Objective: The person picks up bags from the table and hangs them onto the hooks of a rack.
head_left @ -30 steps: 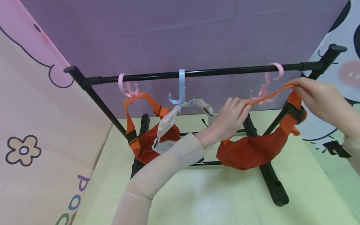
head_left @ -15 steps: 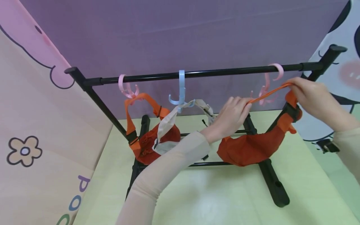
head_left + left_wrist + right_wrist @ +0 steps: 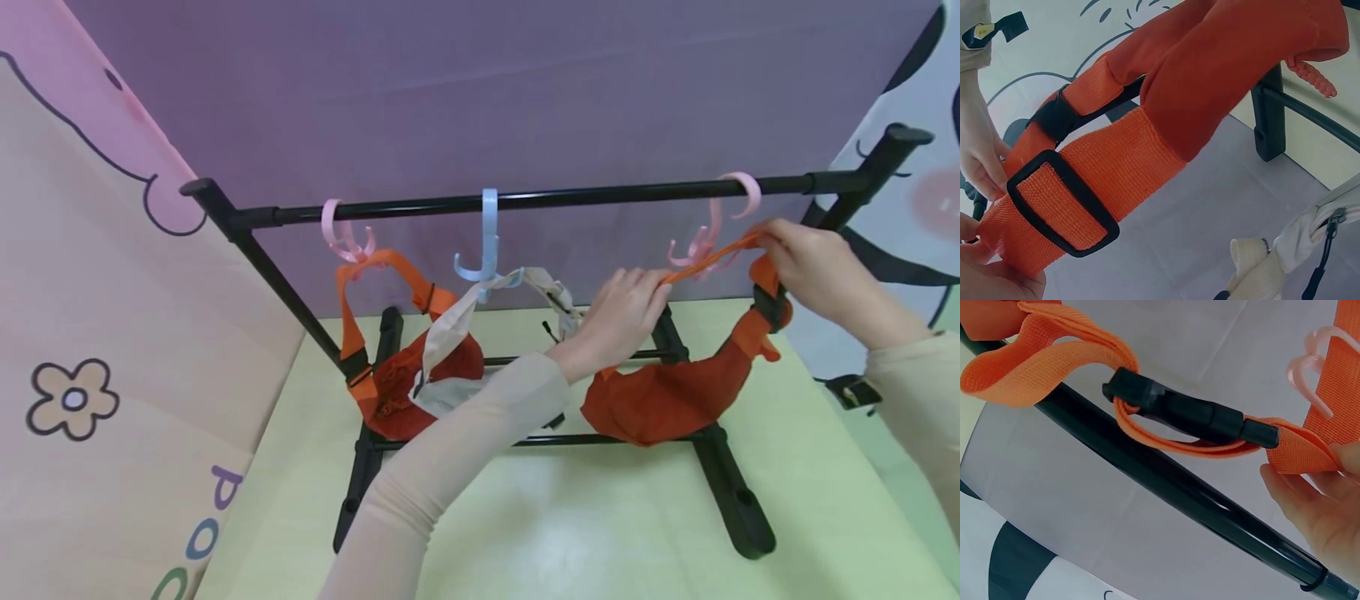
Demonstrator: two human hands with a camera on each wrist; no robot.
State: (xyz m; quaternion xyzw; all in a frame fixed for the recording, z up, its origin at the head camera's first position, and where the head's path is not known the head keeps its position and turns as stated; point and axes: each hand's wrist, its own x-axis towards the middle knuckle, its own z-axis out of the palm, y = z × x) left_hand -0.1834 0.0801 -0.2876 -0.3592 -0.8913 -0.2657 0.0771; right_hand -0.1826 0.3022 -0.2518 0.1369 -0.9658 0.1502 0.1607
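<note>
In the head view a rust-red waist bag (image 3: pixel 660 404) hangs from its orange strap (image 3: pixel 705 262), in front of the rack's right side. My left hand (image 3: pixel 618 312) pinches the strap at the left. With my right hand (image 3: pixel 813 267) I pinch it further right, above a black side-release buckle (image 3: pixel 1191 415). Between the hands the strap runs across the right pink hook (image 3: pixel 702 243), which hangs on the bar; contact there cannot be told. A black slider (image 3: pixel 1063 203) sits on the strap near my left fingers in the left wrist view.
The black rack's top bar (image 3: pixel 600 197) also carries a blue hook (image 3: pixel 489 237) and a left pink hook (image 3: pixel 347 242). Another red-orange waist bag (image 3: pixel 393 387) and a whitish bag (image 3: pixel 450 333) hang there. Printed walls stand behind and beside the pale tabletop (image 3: pixel 600 533).
My right hand has moved left and slightly down with the strap, bringing it nearer the left hand. The bag's buckle end has shifted left too. My left hand keeps its grip.
</note>
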